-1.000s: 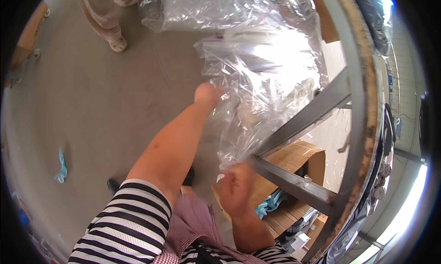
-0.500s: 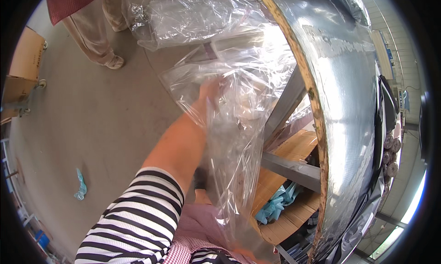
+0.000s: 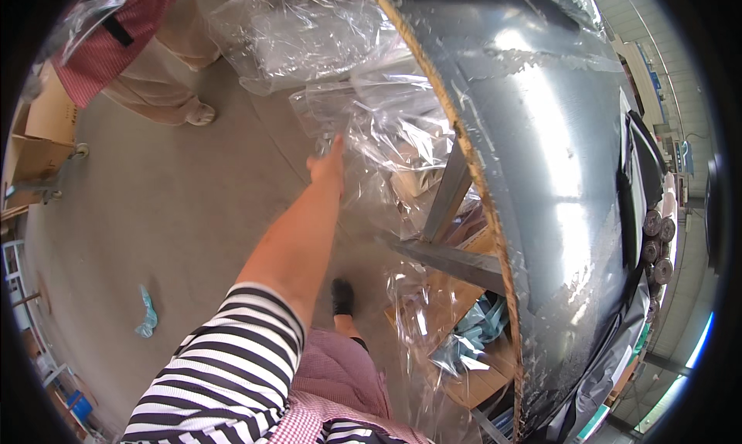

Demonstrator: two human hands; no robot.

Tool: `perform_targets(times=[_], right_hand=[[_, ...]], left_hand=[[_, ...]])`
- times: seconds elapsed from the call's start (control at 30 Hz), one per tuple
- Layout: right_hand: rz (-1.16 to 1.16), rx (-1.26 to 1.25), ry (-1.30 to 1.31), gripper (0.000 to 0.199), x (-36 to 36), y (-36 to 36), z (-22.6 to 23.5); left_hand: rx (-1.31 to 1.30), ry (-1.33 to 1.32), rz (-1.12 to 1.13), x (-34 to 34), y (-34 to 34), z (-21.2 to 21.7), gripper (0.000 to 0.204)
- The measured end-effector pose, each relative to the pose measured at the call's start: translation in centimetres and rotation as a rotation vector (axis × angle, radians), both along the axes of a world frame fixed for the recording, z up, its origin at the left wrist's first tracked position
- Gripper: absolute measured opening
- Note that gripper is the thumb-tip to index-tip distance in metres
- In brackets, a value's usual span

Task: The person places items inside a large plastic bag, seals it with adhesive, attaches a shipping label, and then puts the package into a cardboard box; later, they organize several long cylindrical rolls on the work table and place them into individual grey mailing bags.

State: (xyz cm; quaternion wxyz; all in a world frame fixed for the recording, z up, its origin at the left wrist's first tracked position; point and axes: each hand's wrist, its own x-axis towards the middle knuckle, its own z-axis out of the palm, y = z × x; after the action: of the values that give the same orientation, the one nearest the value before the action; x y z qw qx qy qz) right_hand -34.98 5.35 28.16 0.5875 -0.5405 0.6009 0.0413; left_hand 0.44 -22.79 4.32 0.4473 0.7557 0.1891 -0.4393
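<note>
Clear plastic film [image 3: 386, 112] lies crumpled in the far middle, left of the metal-faced tabletop [image 3: 541, 181]. The left hand [image 3: 328, 166] is at its near-left edge, blurred; whether it grips the film cannot be told. The right hand is out of view. Nearer, more clear film hangs before an open carton [image 3: 487, 382] of pale-blue scraps [image 3: 481, 324]. Far left, a co-worker's red apron [image 3: 112, 46] carries a plain black patch [image 3: 118, 30].

one light-blue scrap [image 3: 146, 313] is lying on grey floor [image 3: 209, 212]; cardboard boxes [image 3: 52, 119] are sitting above castors [image 3: 81, 150], left; brownish rolls [image 3: 662, 271] are lying stacked, right; co-worker [image 3: 143, 83] is standing, upper left.
</note>
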Motion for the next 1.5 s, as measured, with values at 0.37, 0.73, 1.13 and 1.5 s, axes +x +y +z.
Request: perform_targets(times=[0.37,0.73,1.13,1.5], right_hand=[[-0.443,0.254,0.051,0.012,-6.4,-3.5,22.2],[0.045,-0.968,-0.660,0.030,-7.2,-6.2,36.8],[0.281,-1.189,-0.362,0.044,-20.6,-3.5,54.2],[0.575,-1.198,-0.287,0.063,-22.7,-11.6,58.5]], left_hand=[[-0.220,-0.252,-1.516,-10.4,33.9,15.3,0.088],[-0.706,-0.839,-1.363,-24.5,26.8,32.3,0.055],[-0.741,-1.356,-1.770,-7.9,37.7,41.7,0.033],[-0.222,-1.539,-1.494,-0.4,44.5,59.0,0.019]])
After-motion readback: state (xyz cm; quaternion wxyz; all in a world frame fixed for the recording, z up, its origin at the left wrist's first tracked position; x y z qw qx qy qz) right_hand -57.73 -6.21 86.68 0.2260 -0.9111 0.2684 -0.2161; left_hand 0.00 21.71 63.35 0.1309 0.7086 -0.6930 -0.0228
